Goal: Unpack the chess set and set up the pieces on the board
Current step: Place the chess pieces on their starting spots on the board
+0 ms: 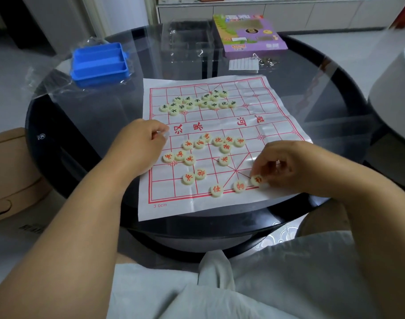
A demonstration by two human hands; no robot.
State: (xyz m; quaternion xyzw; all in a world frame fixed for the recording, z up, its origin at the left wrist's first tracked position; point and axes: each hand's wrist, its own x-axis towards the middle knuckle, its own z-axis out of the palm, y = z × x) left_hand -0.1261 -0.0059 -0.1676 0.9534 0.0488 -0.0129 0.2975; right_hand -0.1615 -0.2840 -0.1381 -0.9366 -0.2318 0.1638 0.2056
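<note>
I see a thin paper board printed with a red grid, lying in the middle of the frame on a round dark glass table. My right hand, at lower right, pinches a red-lettered piece by its edge on the board's near line. Two more red pieces sit in that row just to its left. My left hand, at centre left, rests on the board's left edge with fingers curled; something small and pale shows at the fingertips, but I cannot tell whether it holds a piece.

The other red pieces lie scattered across the near half, and the dark-lettered pieces sit in a loose cluster on the far half, none yet placed.

The risks, as I judge them: the paper is light and creased, so a dragging wrist or forearm could shift it and slide the unsorted pieces out of place. The right sleeve side passes close over the placed row (an easy knock). Pieces crowded edge to edge could also be nudged when one is lifted out.

At upper left sits a blue tray on clear wrap; at top centre, a purple box.
</note>
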